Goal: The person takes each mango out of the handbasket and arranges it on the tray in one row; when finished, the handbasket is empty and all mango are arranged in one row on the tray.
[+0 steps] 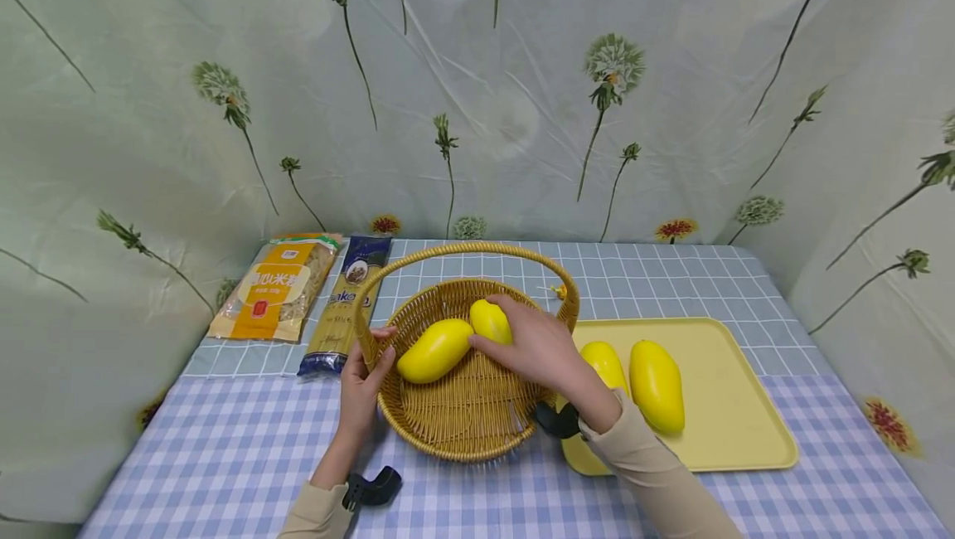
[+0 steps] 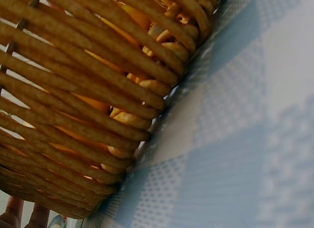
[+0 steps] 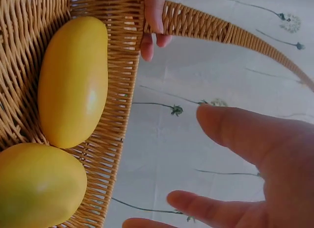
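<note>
Spreading apart, the fingers of my right hand (image 1: 533, 344) are holding nothing just beside a mango (image 1: 489, 322) inside the wicker basket (image 1: 466, 455), while my left hand (image 1: 361, 394) is gripping its rim at the left foot of the handle (image 1: 466, 248). Another mango (image 1: 436, 351) is lying in the basket's left half. Right of the basket, two more mangoes (image 1: 656, 386) are resting on a yellow tray (image 1: 734, 398); left of it, a blue-ended packet (image 1: 339, 319) and an orange packet (image 1: 272, 290) are lying.

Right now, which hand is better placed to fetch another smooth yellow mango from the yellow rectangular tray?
Probably the right hand: its forearm extends over the tray, close to the two mangoes there. The left hand grips the round brown wicker basket on the side away from the tray.
</note>
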